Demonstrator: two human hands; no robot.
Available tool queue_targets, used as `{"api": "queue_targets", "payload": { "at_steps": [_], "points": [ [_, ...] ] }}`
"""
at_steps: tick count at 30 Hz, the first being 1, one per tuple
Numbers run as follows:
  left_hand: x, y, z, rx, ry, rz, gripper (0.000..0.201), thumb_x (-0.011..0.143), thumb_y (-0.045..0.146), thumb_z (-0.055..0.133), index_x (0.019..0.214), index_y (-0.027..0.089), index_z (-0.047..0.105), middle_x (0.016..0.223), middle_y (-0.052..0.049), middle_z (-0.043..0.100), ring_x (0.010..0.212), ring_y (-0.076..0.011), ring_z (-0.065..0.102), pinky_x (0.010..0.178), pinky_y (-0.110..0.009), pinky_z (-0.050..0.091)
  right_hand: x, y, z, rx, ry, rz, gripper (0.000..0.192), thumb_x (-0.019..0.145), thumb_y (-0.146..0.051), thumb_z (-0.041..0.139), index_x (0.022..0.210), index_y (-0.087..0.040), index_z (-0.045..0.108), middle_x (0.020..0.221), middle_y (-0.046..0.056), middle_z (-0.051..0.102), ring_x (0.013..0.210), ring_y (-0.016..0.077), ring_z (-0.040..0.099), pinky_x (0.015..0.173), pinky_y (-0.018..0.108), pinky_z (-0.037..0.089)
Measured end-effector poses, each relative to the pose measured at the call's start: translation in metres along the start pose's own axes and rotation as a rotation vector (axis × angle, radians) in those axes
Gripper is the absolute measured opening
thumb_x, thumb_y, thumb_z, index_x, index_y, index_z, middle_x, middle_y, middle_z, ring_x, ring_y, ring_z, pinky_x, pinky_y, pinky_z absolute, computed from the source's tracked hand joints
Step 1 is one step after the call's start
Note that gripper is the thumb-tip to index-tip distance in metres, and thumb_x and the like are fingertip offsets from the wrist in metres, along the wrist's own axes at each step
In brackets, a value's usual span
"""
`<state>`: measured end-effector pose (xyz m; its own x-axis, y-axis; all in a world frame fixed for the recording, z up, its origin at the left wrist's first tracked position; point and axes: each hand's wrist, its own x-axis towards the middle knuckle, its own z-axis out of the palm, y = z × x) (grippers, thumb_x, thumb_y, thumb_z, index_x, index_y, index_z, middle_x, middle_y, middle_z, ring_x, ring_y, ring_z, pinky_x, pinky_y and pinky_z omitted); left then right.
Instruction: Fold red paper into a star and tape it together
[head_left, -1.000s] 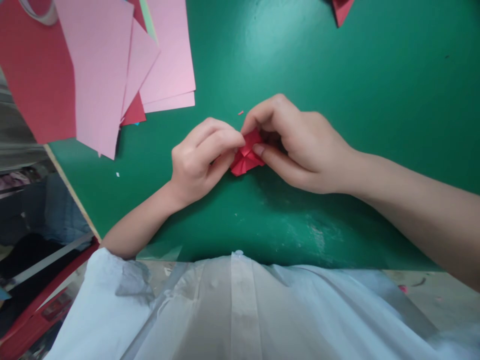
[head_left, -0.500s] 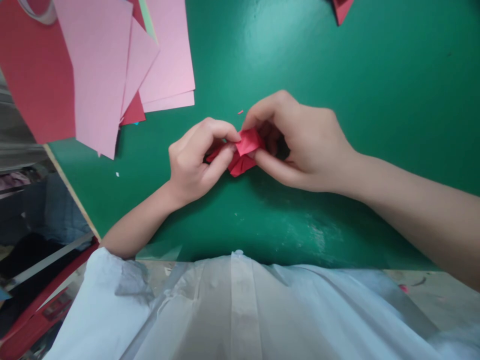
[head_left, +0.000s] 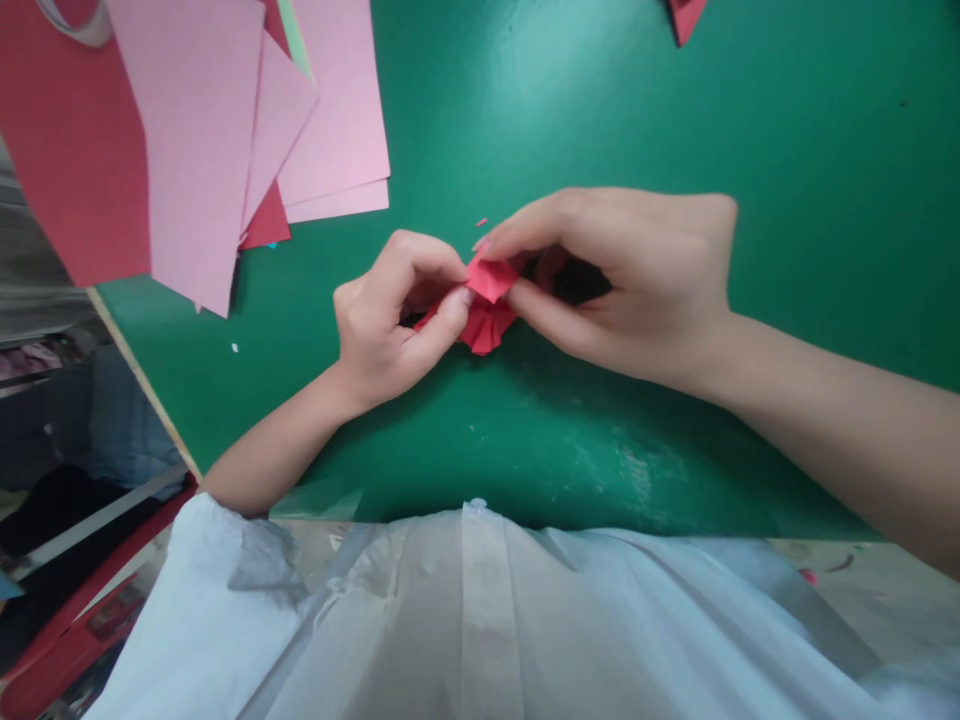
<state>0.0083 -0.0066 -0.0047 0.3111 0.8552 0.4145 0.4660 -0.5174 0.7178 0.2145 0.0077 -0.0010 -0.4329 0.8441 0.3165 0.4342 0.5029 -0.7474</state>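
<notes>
A small piece of folded red paper [head_left: 486,322] is held between my two hands, just above the green tabletop. It has a flat flap on top and pleated, fan-like folds below. My left hand [head_left: 401,315] pinches its left side between thumb and index finger. On the other side, my right hand [head_left: 630,275] grips the flap's right edge, thumb below and index finger at the top. Both hands cover parts of the paper, so its whole shape is hidden.
Pink paper sheets [head_left: 191,130] overlap red paper [head_left: 71,160] at the upper left, with a white tape roll [head_left: 94,28] on top. Another red folded piece [head_left: 686,18] lies at the far edge of view. Tiny scraps dot the green table [head_left: 810,200].
My right hand has shifted its grip, its knuckles moving right and its index finger straightening along the top edge. The paper has turned slightly, showing more of the pleats. My left hand has barely moved.
</notes>
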Motion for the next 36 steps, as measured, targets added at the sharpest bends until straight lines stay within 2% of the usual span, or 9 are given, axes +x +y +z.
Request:
{"api": "queue_targets", "payload": {
  "at_steps": [3,5,8,11,15,18,21,30,36],
  "points": [
    [-0.0022,-0.0011,0.0011,-0.183,-0.075,-0.092,0.011,0.097,0.026,0.064,0.105,0.025,0.056,0.086,0.005,0.066,0.064,-0.0023,0.065,0.053,-0.014,0.051,-0.0007,0.0011,0.0007,-0.001,0.015,0.003,0.011,0.096,-0.023,0.059,0.098,-0.024,0.069,0.087,-0.002,0.076,0.080,0.0143,0.073,0.069,0.026,0.054],
    [-0.0029,-0.0031,0.0012,-0.286,-0.148,-0.156,0.016,0.098,0.028,0.062,0.111,0.026,0.053,0.089,0.005,0.069,0.068,-0.0034,0.069,0.057,-0.013,0.055,-0.0012,0.0026,0.0012,0.016,0.005,0.003,0.013,0.098,-0.024,0.057,0.098,-0.025,0.070,0.092,-0.002,0.078,0.090,0.0162,0.075,0.076,0.028,0.058],
    [-0.0018,-0.0062,0.0003,-0.355,-0.202,-0.167,0.018,0.098,0.023,0.062,0.112,0.025,0.052,0.092,0.005,0.072,0.073,-0.0048,0.073,0.062,-0.012,0.058,-0.0015,0.0054,0.0026,0.050,0.022,-0.077,0.013,0.098,-0.024,0.057,0.094,-0.025,0.070,0.103,0.000,0.080,0.099,0.0175,0.076,0.086,0.032,0.061],
    [0.0005,-0.0073,-0.0008,-0.388,-0.226,-0.174,0.019,0.097,0.021,0.062,0.112,0.024,0.050,0.094,0.004,0.074,0.079,-0.0069,0.075,0.066,-0.013,0.061,-0.0017,0.0071,0.0040,0.018,0.036,-0.159,0.016,0.099,-0.022,0.056,0.090,-0.024,0.069,0.106,0.002,0.080,0.095,0.0174,0.077,0.086,0.033,0.061],
    [0.0024,-0.0067,-0.0015,-0.436,-0.252,-0.178,0.024,0.094,0.018,0.066,0.112,0.024,0.050,0.090,0.005,0.073,0.076,-0.0065,0.074,0.064,-0.014,0.060,-0.0012,0.0061,0.0036,-0.027,0.044,-0.171,0.015,0.099,-0.023,0.057,0.091,-0.020,0.070,0.100,0.005,0.080,0.088,0.0164,0.075,0.080,0.031,0.059],
    [0.0029,-0.0058,-0.0013,-0.438,-0.262,-0.155,0.025,0.094,0.020,0.068,0.112,0.025,0.052,0.090,0.006,0.073,0.073,-0.0047,0.073,0.062,-0.012,0.058,0.0005,0.0046,0.0018,-0.039,0.022,-0.065,0.015,0.100,-0.028,0.057,0.094,-0.022,0.070,0.089,0.002,0.078,0.082,0.0148,0.072,0.075,0.029,0.056],
    [0.0029,-0.0047,-0.0010,-0.397,-0.256,-0.198,0.026,0.093,0.029,0.070,0.112,0.027,0.051,0.090,0.006,0.073,0.071,-0.0050,0.072,0.058,-0.013,0.057,0.0024,0.0043,0.0008,-0.030,-0.013,0.006,0.017,0.100,-0.030,0.056,0.091,-0.022,0.068,0.082,0.001,0.074,0.076,0.0149,0.068,0.072,0.030,0.053],
    [0.0017,-0.0053,0.0022,-0.299,-0.275,-0.239,0.033,0.090,0.046,0.071,0.109,0.025,0.053,0.080,0.006,0.073,0.065,-0.0065,0.070,0.053,-0.015,0.054,0.0028,0.0043,0.0011,0.023,-0.105,-0.002,0.015,0.100,-0.029,0.054,0.088,-0.022,0.060,0.085,0.001,0.069,0.075,0.0127,0.063,0.066,0.026,0.049],
    [0.0035,-0.0036,0.0044,-0.299,-0.247,-0.230,0.031,0.089,0.046,0.072,0.102,0.024,0.055,0.073,0.009,0.069,0.060,-0.0052,0.069,0.051,-0.014,0.054,0.0035,0.0032,0.0000,0.062,-0.070,0.016,0.010,0.096,-0.021,0.059,0.086,-0.021,0.059,0.077,-0.002,0.067,0.069,0.0109,0.062,0.062,0.025,0.045]
  ]
}}
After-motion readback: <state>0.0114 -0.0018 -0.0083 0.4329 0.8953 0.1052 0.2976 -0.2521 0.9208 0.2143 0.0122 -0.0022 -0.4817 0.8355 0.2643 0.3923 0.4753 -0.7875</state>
